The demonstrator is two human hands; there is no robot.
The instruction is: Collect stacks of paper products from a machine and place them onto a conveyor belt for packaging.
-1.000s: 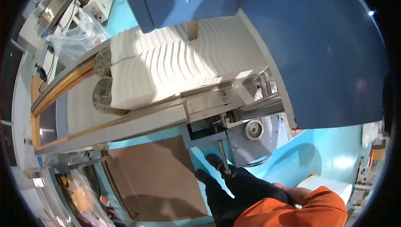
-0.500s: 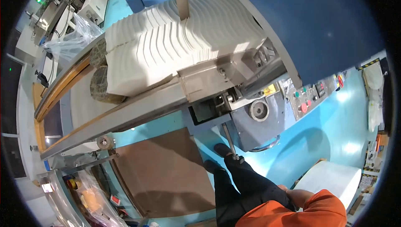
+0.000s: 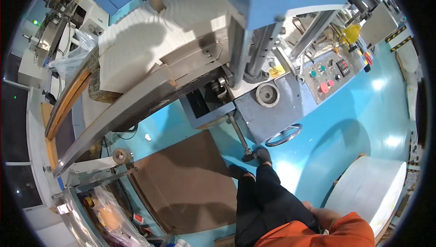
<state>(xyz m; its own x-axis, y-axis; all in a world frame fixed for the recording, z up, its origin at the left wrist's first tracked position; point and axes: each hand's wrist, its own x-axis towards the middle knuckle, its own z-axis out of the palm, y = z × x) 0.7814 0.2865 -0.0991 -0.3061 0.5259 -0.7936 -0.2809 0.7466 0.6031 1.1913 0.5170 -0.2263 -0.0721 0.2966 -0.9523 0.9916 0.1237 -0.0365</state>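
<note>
My right hand shows at the lower edge below an orange sleeve. It rests against my black trouser leg and holds nothing. My left hand is out of the picture. My two dark shoes stand on the turquoise floor, next to the foot of a slanted metal rod that comes down from a blue-grey machine. A large stack of white sheets lies on the machine's table, far from my hand.
A control panel with coloured buttons and a handwheel face me. A tall white paper stack stands to my right and a brown mat lies to my left. Plastic-wrapped clutter lies at the lower left.
The view has pulled back and tilted: the machine sits higher in the picture. The control panel, the handwheel and the white stack on the right have come fully into view.
</note>
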